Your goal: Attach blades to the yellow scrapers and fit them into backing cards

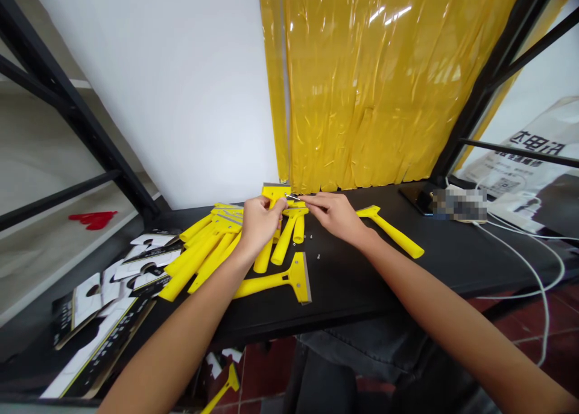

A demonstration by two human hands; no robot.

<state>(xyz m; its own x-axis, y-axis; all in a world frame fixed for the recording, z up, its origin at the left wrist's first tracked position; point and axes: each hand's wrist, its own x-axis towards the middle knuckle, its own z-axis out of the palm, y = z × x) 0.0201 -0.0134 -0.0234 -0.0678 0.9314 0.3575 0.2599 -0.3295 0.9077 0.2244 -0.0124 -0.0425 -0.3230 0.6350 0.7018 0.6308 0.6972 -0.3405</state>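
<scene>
My left hand (262, 221) is closed around a yellow scraper (275, 190), its blade end pointing up and away from me. In the fingers of my right hand (337, 216) is a thin metal tool (292, 197), like a slim screwdriver or hex key; its tip meets the scraper's head. Below my hands lies another yellow scraper (296, 275) with its blade facing right. A pile of yellow scrapers (199, 251) sits left of and partly behind my left hand. Several tiny screws (318, 256) are scattered on the black table under my right hand.
Black-and-white cardboard packaging (122, 281) is heaped on the table's left. One scraper (398, 236) lies to the right, beyond my right wrist. Further right are a dark phone (416, 200), white cables (538, 275) and a white plastic bag (520, 154). A yellow strip curtain (371, 100) hangs behind.
</scene>
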